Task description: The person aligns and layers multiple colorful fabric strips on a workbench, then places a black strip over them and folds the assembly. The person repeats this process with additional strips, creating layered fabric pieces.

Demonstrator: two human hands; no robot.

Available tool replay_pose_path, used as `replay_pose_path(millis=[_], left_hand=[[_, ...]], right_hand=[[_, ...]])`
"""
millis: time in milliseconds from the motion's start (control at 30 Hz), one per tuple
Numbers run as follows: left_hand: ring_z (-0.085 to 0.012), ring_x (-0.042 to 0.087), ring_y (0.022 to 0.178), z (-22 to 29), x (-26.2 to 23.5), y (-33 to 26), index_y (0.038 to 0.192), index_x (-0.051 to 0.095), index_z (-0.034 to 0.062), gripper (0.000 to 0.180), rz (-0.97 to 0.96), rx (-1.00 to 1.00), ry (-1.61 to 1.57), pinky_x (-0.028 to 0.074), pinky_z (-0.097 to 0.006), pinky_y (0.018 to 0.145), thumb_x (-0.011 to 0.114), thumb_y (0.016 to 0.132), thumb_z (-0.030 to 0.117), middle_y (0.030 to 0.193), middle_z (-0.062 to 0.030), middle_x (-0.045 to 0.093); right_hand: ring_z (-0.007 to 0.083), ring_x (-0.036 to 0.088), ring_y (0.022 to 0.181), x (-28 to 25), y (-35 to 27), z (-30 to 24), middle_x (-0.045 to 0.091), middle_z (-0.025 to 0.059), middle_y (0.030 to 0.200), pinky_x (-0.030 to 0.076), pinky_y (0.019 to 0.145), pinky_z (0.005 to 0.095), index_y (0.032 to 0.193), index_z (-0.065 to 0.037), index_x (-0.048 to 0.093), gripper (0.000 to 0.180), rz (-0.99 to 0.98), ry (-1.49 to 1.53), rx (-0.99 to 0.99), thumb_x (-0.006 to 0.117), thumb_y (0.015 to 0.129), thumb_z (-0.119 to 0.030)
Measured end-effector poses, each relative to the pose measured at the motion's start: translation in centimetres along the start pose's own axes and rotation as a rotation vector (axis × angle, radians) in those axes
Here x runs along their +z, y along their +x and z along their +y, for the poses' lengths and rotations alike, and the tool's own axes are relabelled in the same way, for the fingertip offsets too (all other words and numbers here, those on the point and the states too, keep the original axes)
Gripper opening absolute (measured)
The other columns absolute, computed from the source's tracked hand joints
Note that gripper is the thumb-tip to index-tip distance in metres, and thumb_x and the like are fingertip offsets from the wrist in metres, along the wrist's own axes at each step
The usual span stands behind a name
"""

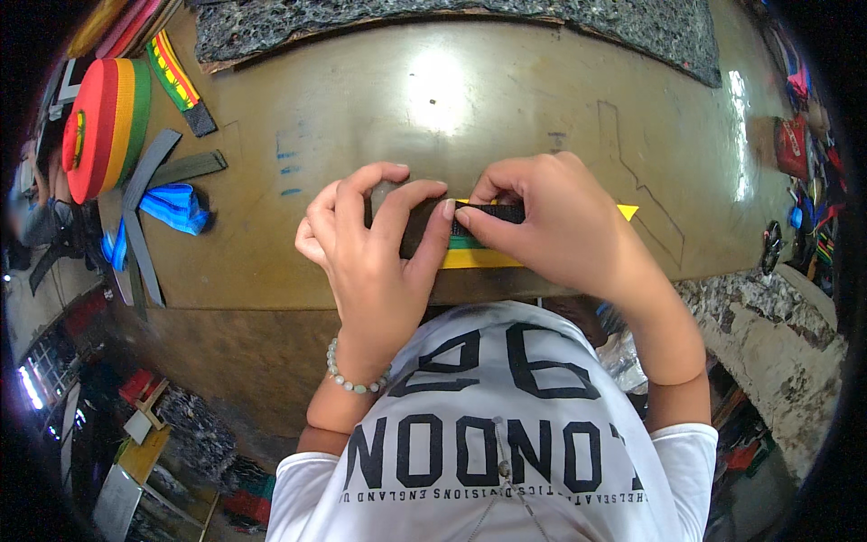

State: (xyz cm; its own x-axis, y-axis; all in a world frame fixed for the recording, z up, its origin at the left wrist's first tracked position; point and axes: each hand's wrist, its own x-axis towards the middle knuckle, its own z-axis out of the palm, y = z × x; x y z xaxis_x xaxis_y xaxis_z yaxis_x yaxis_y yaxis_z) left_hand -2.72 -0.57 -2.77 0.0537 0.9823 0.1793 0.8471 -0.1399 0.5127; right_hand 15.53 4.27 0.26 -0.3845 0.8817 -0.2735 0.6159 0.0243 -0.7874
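Observation:
A striped strip [483, 258], green and yellow where it shows, lies on the worktable in front of me. Along its upper part runs a short black strip [495, 213] of fabric. The thumb and fingers of my right hand [564, 221] pinch this black piece from the right. From the other side, my left hand [370, 230] closes thumb and index finger on its left end, with the other fingers curved above the table. A dark area under my left fingers is partly covered, and I cannot tell what it is. Past my right wrist pokes a yellow pointed tip [628, 212].
At the left stands a red, yellow and green webbing roll [108, 131], near a striped strap with a black end [174, 77]. Crossed dark straps [144, 203] lie beside a blue bundle [176, 209]. A speckled dark slab [452, 20] lines the far edge of the worktable [334, 108].

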Motion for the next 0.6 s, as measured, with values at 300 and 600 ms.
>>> replay_pose_path(millis=[300,600], left_hand=[[-0.0254,0.046,0.115,0.0,0.0,0.4,0.099,0.076,0.0269,0.024,-0.029,0.133,0.023,0.024,-0.044,0.101,0.077,0.079,0.014,0.121,0.0056,0.061],[-0.0245,0.046,0.113,0.4,-0.8,1.0,0.100,0.079,0.0322,0.033,-0.145,0.213,0.055,0.025,-0.043,0.103,0.072,0.078,0.008,0.124,0.0080,0.062]], right_hand=[[0.0100,0.053,0.058,-5.7,-4.9,3.4,0.061,0.0062,0.066,0.042,0.056,0.0259,0.078,-0.001,0.066,0.025,0.074,0.110,0.212,0.080,0.085,-0.020],[0.0070,0.052,0.064,-4.7,-5.7,5.0,0.061,0.0040,0.068,0.042,0.060,0.0245,0.080,0.000,0.064,0.023,0.143,-0.007,0.187,0.078,0.087,-0.017]])
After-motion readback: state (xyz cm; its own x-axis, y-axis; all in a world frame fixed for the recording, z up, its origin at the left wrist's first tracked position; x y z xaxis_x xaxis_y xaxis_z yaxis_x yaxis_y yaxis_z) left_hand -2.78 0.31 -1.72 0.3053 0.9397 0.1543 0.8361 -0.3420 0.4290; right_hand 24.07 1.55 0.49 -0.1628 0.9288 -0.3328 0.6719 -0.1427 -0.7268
